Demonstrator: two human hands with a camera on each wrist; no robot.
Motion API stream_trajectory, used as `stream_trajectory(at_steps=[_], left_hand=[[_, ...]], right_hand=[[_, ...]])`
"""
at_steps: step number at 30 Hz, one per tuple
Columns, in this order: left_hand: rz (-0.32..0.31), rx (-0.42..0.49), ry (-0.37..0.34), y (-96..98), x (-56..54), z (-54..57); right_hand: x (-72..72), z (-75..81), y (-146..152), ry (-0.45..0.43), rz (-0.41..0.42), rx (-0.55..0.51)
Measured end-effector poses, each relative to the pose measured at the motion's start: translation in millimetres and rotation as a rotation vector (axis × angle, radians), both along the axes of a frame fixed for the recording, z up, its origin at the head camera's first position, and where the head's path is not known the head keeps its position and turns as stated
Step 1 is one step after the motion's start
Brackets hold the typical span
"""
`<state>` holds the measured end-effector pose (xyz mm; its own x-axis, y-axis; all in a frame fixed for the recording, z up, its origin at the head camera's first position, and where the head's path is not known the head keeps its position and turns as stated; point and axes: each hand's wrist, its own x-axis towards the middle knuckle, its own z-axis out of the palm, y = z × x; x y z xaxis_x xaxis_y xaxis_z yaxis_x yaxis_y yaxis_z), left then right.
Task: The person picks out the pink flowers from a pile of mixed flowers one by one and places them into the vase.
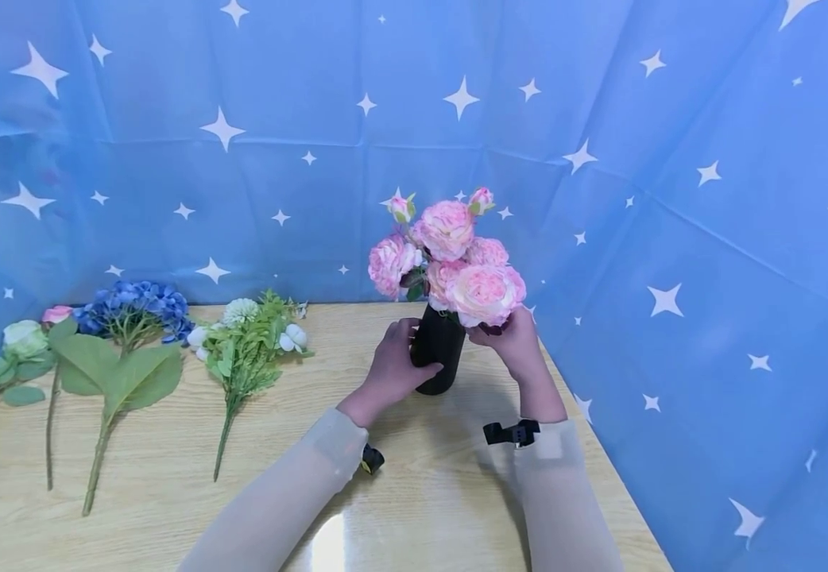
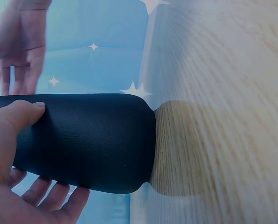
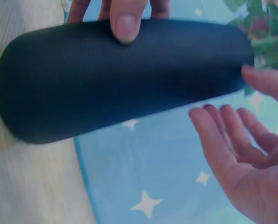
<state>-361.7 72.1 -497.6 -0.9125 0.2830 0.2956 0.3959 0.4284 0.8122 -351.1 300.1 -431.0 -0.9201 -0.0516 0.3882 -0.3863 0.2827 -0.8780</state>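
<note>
A black vase (image 1: 437, 349) stands on the wooden table with pink peonies (image 1: 446, 230) and buds rising from its mouth. Curled round the vase's side, my left hand (image 1: 394, 367) grips it, the thumb on the near face in the left wrist view. My right hand (image 1: 517, 345) is at the right of the vase's upper part, just below the lowest bloom. Seen from the right wrist, this hand (image 3: 251, 154) has loosely bent, spread fingers, with the thumb tip at the vase's rim; whether it touches I cannot tell. The stems inside the vase are hidden.
To the left on the table (image 1: 299, 445) lie a blue hydrangea (image 1: 135, 306), a green-and-white spray (image 1: 249, 342), a pale rose (image 1: 25, 340) and a pink flower (image 1: 57, 314). Behind and at the right hangs a blue star-patterned cloth (image 1: 299, 71). The table's right edge is near the vase.
</note>
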Motion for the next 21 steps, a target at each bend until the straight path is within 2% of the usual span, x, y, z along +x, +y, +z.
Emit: stream_trajectory(at_steps=[4, 7, 10, 14, 17, 21], left_hand=[[-0.005, -0.002, -0.011, 0.2, -0.5, -1.0], [-0.006, 0.003, -0.017, 1.4, -0.2, -2.3], [-0.007, 0.003, -0.018, 2.1, 0.3, -2.9], [-0.004, -0.006, -0.012, 2.2, -0.1, -3.2], [-0.001, -0.014, -0.011, 2.0, -0.3, -3.2], [0.002, -0.014, -0.011, 2.1, -0.1, -2.5]], right_hand=[[-4.5, -10.9, 12, -0.119, 0.091, -0.072], [-7.4, -15.8, 17, -0.140, 0.137, -0.107], [-11.3, -15.5, 17, -0.107, 0.193, -0.110], [-17.2, -12.9, 15, -0.021, 0.240, -0.027], [-20.2, -11.7, 13, 0.035, 0.258, 0.017], [-23.6, -10.2, 11, 0.082, 0.277, 0.026]])
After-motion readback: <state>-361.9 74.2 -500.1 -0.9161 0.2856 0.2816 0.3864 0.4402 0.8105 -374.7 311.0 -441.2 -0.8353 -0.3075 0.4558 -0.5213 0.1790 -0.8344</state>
